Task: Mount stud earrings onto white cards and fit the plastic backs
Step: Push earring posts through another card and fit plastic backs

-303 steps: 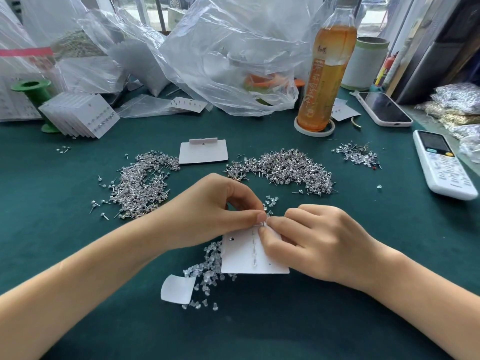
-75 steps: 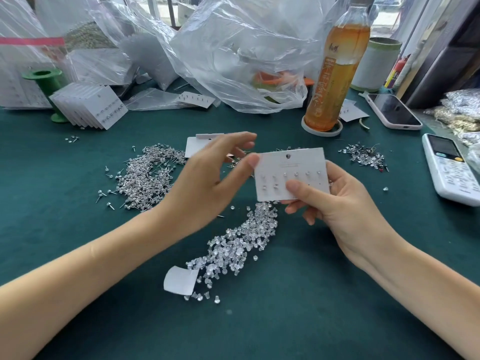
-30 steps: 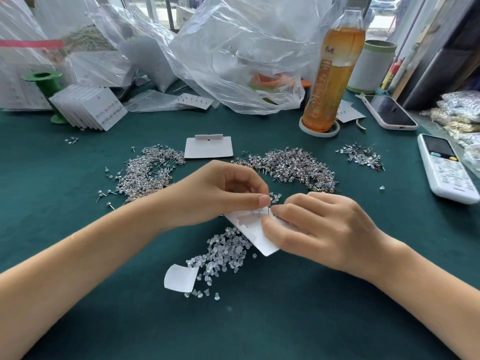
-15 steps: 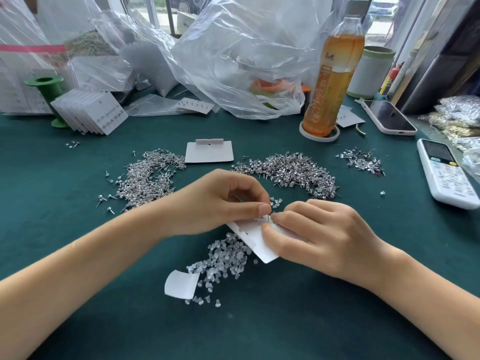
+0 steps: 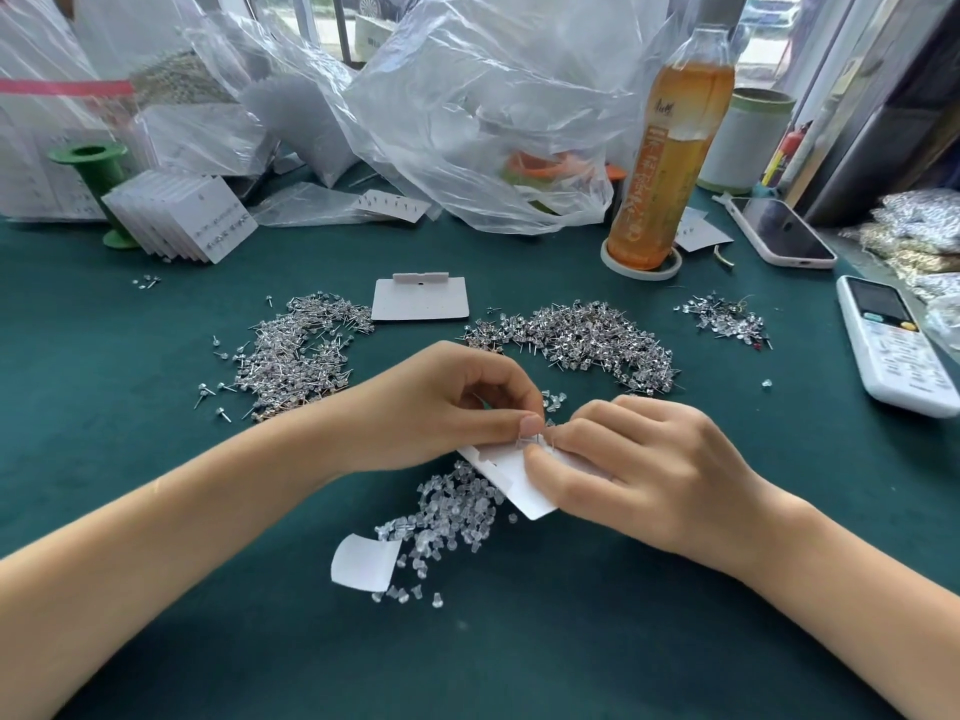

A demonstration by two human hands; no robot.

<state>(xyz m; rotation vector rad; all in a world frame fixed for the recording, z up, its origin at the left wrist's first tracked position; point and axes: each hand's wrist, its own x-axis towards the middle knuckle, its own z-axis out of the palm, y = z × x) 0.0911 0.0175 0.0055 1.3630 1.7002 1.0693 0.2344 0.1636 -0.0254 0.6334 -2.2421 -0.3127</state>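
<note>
Both grips pinch tight: left hand [image 5: 441,407] on a clear plastic back [image 5: 527,443], right hand [image 5: 634,459] on the white card [image 5: 511,478].

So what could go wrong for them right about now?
The clear back pinched by the left hand is tiny and could slip into the pile of plastic backs below. The white card, gripped by the right hand, might bend under pressure. A forearm sweep could scatter the stud piles.
</note>
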